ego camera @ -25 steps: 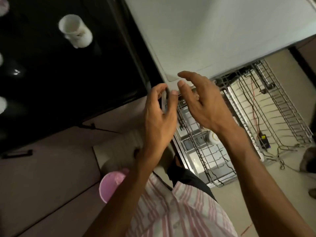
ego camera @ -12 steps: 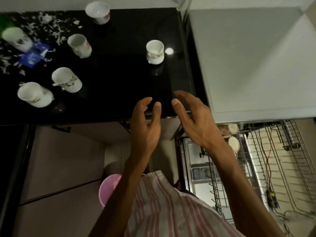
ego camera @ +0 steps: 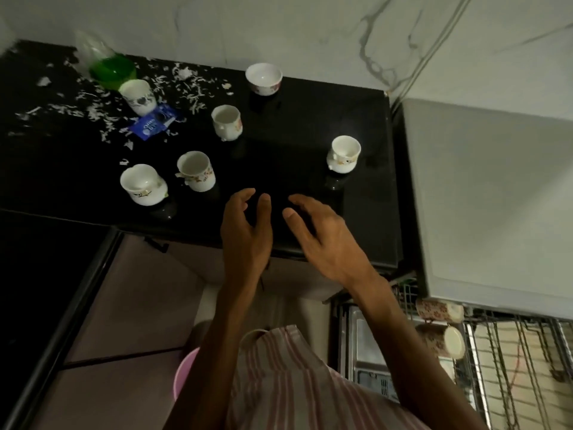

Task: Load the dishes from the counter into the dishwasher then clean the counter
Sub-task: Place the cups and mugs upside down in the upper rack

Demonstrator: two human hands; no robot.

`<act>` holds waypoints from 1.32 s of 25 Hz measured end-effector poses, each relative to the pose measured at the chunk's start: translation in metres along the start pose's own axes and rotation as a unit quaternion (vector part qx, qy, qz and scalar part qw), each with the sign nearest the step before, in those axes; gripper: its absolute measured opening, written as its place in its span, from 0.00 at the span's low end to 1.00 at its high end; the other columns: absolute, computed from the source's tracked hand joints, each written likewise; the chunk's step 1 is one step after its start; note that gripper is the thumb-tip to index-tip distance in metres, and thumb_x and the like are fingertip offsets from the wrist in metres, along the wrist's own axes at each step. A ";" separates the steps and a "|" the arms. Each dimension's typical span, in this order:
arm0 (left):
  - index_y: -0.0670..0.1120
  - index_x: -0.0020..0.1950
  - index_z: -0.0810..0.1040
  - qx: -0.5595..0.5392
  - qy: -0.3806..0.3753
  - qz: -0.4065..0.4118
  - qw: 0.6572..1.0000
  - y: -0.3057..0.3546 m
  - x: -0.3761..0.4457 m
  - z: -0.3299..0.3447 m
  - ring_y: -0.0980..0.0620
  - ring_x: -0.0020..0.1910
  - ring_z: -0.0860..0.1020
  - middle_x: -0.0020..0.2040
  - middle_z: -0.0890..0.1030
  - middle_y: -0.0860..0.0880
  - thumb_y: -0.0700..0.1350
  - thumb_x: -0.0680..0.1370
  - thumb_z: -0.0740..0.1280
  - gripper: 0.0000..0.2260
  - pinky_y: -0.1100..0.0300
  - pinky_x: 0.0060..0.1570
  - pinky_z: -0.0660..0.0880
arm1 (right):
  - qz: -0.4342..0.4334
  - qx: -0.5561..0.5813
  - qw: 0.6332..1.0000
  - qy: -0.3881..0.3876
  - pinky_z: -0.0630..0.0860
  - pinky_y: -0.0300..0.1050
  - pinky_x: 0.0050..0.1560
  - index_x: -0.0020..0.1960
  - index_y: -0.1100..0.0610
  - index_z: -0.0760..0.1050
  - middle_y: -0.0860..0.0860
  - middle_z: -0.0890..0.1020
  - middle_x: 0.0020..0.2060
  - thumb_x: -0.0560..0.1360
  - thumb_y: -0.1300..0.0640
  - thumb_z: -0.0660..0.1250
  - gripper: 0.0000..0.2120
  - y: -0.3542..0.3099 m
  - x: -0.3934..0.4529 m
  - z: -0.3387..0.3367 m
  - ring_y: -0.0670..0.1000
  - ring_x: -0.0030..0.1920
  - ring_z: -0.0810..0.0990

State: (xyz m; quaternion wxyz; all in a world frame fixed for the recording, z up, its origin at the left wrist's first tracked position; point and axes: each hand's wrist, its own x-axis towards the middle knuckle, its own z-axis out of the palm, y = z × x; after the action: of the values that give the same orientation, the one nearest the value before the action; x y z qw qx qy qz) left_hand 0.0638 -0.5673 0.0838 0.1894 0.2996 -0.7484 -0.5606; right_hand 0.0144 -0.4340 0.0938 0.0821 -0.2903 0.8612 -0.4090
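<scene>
Several white floral cups stand on the black counter [ego camera: 294, 169]: one at the right [ego camera: 344, 154], one at the back [ego camera: 263, 78], one in the middle [ego camera: 227, 121], two at front left [ego camera: 196, 171] [ego camera: 143, 184], and a taller one [ego camera: 139, 96] by the debris. My left hand [ego camera: 246, 234] and my right hand [ego camera: 322, 237] hover side by side over the counter's front edge, fingers relaxed, holding nothing. Two floral cups [ego camera: 440, 309] [ego camera: 441, 340] lie in the dishwasher rack [ego camera: 508, 361] at lower right.
White paper shreds [ego camera: 93, 110] and a blue wrapper [ego camera: 153, 124] litter the counter's back left, beside a green container [ego camera: 113, 71]. The grey dishwasher top [ego camera: 490, 193] adjoins the counter on the right. A pink bucket [ego camera: 184, 373] sits on the floor below.
My view swung from the dishwasher rack up to the counter. Both hands rose from the rack to the counter's front edge, still empty.
</scene>
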 end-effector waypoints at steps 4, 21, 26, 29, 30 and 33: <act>0.48 0.69 0.71 -0.006 0.041 -0.015 0.999 -0.007 0.024 -0.023 0.55 0.67 0.71 0.67 0.74 0.51 0.54 0.81 0.62 0.18 0.57 0.62 0.71 | -0.016 0.009 0.999 -0.034 0.74 0.50 0.62 0.71 0.54 0.69 0.50 0.77 0.64 0.81 0.40 0.54 0.25 -0.008 0.035 0.026 0.49 0.63 0.75; 0.46 0.68 0.72 -0.020 0.112 -0.053 0.992 -0.048 0.061 -0.071 0.52 0.66 0.73 0.66 0.76 0.48 0.52 0.81 0.64 0.18 0.57 0.62 0.72 | 0.033 -0.177 0.963 -0.202 0.71 0.60 0.66 0.73 0.56 0.64 0.62 0.60 0.74 0.79 0.50 0.62 0.25 -0.036 0.188 0.135 0.64 0.70 0.67; 0.46 0.69 0.71 -0.013 0.107 -0.059 0.992 -0.052 0.066 -0.071 0.52 0.67 0.73 0.67 0.76 0.48 0.52 0.81 0.63 0.18 0.57 0.61 0.71 | 0.016 -0.199 0.961 -0.191 0.77 0.55 0.57 0.68 0.58 0.70 0.59 0.75 0.63 0.80 0.49 0.61 0.20 -0.038 0.193 0.138 0.58 0.60 0.77; 0.46 0.69 0.72 -0.012 0.103 -0.060 0.993 -0.051 0.067 -0.070 0.51 0.66 0.73 0.67 0.76 0.47 0.52 0.81 0.63 0.19 0.58 0.61 0.71 | 0.007 -0.220 0.959 -0.181 0.77 0.54 0.56 0.67 0.58 0.70 0.58 0.77 0.62 0.80 0.48 0.61 0.20 -0.039 0.190 0.134 0.58 0.59 0.77; 0.45 0.69 0.72 -0.012 0.101 -0.062 0.993 -0.051 0.067 -0.070 0.51 0.66 0.73 0.67 0.75 0.47 0.52 0.81 0.63 0.19 0.58 0.60 0.71 | 0.007 -0.223 0.958 -0.180 0.77 0.54 0.55 0.66 0.58 0.71 0.58 0.77 0.61 0.80 0.47 0.61 0.20 -0.038 0.188 0.133 0.58 0.59 0.77; 0.45 0.68 0.72 -0.013 0.094 -0.061 0.994 -0.050 0.067 -0.066 0.51 0.66 0.73 0.67 0.75 0.47 0.51 0.81 0.63 0.18 0.59 0.59 0.70 | 0.015 -0.220 0.961 -0.168 0.77 0.55 0.54 0.66 0.57 0.71 0.58 0.77 0.60 0.79 0.45 0.62 0.21 -0.032 0.179 0.125 0.58 0.58 0.77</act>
State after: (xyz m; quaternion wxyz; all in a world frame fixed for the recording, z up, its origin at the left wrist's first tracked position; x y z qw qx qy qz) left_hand 0.0660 -0.6695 0.0522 0.2281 0.3938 -0.6999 -0.5505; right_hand -0.0706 -0.6333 0.0541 0.1656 -0.3532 0.9079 -0.1531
